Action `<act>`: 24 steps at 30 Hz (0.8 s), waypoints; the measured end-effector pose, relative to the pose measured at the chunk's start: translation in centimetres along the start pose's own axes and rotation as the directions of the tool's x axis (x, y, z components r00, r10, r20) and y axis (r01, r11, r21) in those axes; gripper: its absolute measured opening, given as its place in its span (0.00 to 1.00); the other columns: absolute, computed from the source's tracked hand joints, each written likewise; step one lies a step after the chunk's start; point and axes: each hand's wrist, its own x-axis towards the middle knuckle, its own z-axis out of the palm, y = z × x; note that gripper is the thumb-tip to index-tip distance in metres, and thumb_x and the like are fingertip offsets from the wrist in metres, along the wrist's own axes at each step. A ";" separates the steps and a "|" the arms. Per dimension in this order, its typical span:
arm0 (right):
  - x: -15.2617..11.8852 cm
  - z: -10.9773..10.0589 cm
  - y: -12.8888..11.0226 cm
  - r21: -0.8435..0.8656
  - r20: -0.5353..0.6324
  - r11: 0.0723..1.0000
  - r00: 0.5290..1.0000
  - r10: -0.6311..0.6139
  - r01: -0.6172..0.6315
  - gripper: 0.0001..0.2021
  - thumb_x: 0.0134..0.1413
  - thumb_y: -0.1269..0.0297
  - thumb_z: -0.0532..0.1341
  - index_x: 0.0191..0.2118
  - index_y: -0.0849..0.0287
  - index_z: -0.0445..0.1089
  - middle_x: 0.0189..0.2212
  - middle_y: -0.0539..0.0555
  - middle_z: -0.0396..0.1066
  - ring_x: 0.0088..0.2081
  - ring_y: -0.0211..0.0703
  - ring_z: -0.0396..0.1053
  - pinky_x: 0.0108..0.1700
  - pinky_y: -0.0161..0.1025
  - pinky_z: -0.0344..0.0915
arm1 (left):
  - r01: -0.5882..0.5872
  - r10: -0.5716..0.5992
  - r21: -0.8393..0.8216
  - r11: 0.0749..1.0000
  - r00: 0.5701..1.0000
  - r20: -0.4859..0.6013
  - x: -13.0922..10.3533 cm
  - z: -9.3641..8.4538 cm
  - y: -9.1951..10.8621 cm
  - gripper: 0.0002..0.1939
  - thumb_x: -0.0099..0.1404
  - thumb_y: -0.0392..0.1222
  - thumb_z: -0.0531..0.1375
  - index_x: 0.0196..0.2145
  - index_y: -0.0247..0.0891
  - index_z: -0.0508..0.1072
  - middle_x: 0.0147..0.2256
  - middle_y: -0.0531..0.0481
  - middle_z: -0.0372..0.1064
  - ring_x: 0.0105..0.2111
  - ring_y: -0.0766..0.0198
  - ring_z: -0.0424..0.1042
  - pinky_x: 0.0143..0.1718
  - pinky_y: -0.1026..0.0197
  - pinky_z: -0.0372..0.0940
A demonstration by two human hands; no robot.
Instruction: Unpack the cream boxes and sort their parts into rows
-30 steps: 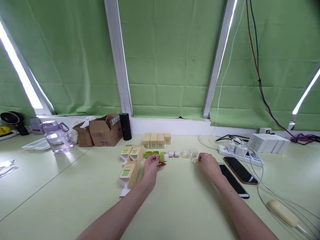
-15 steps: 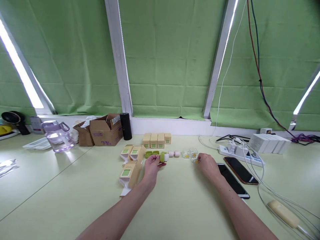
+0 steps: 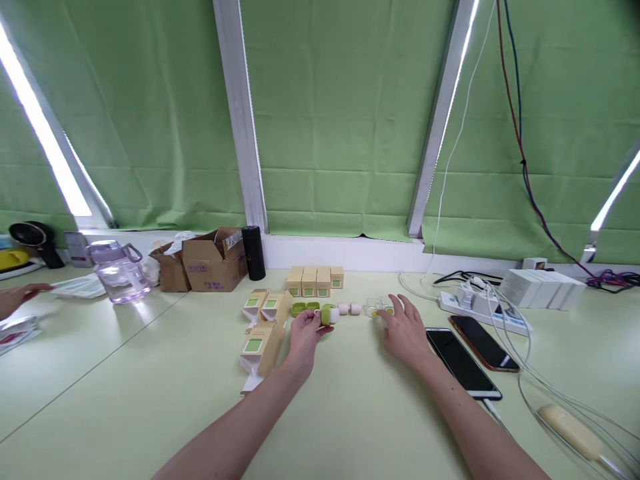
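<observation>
The left hand (image 3: 303,332) is reached forward, wrist raised slightly, with a small green-and-white bottle (image 3: 328,315) gripped between thumb and fingers. The right hand (image 3: 405,331) is held palm down, open, fingers spread over clear cups (image 3: 373,306); whether they are touched cannot be told. The bottle is situated between the open cartons (image 3: 261,347) and the cups, just in front of green cases (image 3: 305,306) and beside pink pieces (image 3: 349,309). Open tabletop (image 3: 345,407) is seen between the forearms. The right forearm is bordered closely by a phone (image 3: 463,363). Compared with half a second earlier, the right fingers have been unfolded from a bunched pose; another person's hand (image 3: 19,300) has appeared far left; the left grip is unchanged.
</observation>
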 end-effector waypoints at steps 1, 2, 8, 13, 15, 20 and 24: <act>0.0 0.2 0.0 0.001 0.002 1.000 1.000 0.003 -0.003 0.24 0.48 0.76 0.64 0.53 0.54 0.77 0.67 0.63 0.60 0.71 0.66 0.48 0.68 0.60 0.52 | 0.001 -0.001 -0.004 1.000 1.000 0.001 0.0 0.0 0.0 0.15 0.58 0.45 0.72 0.32 0.36 0.71 0.36 0.46 0.75 0.33 0.62 0.76 0.44 0.51 0.77; -0.1 0.4 0.1 0.002 0.003 1.000 1.000 0.005 -0.005 0.25 0.47 0.76 0.64 0.53 0.54 0.77 0.67 0.63 0.60 0.71 0.66 0.48 0.68 0.60 0.52 | 0.002 -0.002 -0.009 1.000 1.000 0.004 0.0 0.0 0.0 0.16 0.58 0.45 0.73 0.32 0.36 0.71 0.36 0.46 0.75 0.33 0.62 0.76 0.44 0.51 0.77; -0.1 0.9 0.2 0.002 -0.007 1.000 1.000 -0.003 0.003 0.24 0.48 0.76 0.64 0.53 0.54 0.76 0.66 0.63 0.61 0.71 0.66 0.49 0.68 0.61 0.52 | 0.018 -0.017 -0.044 0.999 1.000 0.021 0.0 0.2 0.0 0.14 0.57 0.43 0.73 0.31 0.36 0.71 0.35 0.46 0.75 0.32 0.62 0.77 0.42 0.53 0.77; 0.1 -0.3 -0.9 0.098 -0.089 0.994 0.996 -0.030 0.039 0.20 0.53 0.75 0.61 0.52 0.58 0.75 0.64 0.64 0.63 0.70 0.65 0.48 0.67 0.61 0.53 | 0.068 -0.063 -0.089 0.994 0.996 0.056 0.0 0.3 0.0 0.12 0.58 0.42 0.70 0.31 0.36 0.70 0.32 0.45 0.76 0.29 0.61 0.76 0.38 0.53 0.76; 0.1 -1.0 -1.7 0.151 -0.163 0.983 0.983 -0.078 0.103 0.19 0.56 0.75 0.59 0.52 0.57 0.73 0.63 0.62 0.65 0.69 0.63 0.50 0.67 0.61 0.55 | 0.100 -0.089 -0.124 0.987 0.992 0.084 0.1 0.3 0.0 0.11 0.57 0.40 0.70 0.31 0.36 0.70 0.30 0.46 0.76 0.27 0.62 0.75 0.35 0.55 0.75; -0.3 -2.4 -3.9 0.256 -0.354 0.916 0.912 -0.207 0.308 0.20 0.62 0.73 0.55 0.58 0.54 0.69 0.59 0.59 0.70 0.64 0.58 0.61 0.63 0.60 0.61 | 0.158 -0.134 -0.139 0.978 0.977 0.166 -0.1 0.5 0.0 0.12 0.53 0.38 0.69 0.30 0.37 0.68 0.28 0.48 0.75 0.25 0.63 0.74 0.31 0.58 0.73; -0.8 -3.1 -5.5 0.284 -0.435 0.856 0.854 -0.286 0.431 0.23 0.66 0.73 0.54 0.64 0.52 0.63 0.57 0.59 0.71 0.59 0.56 0.67 0.59 0.58 0.66 | 0.198 -0.170 -0.122 0.972 0.963 0.209 -0.7 0.8 0.3 0.11 0.52 0.38 0.68 0.30 0.36 0.69 0.26 0.49 0.74 0.23 0.64 0.73 0.27 0.60 0.70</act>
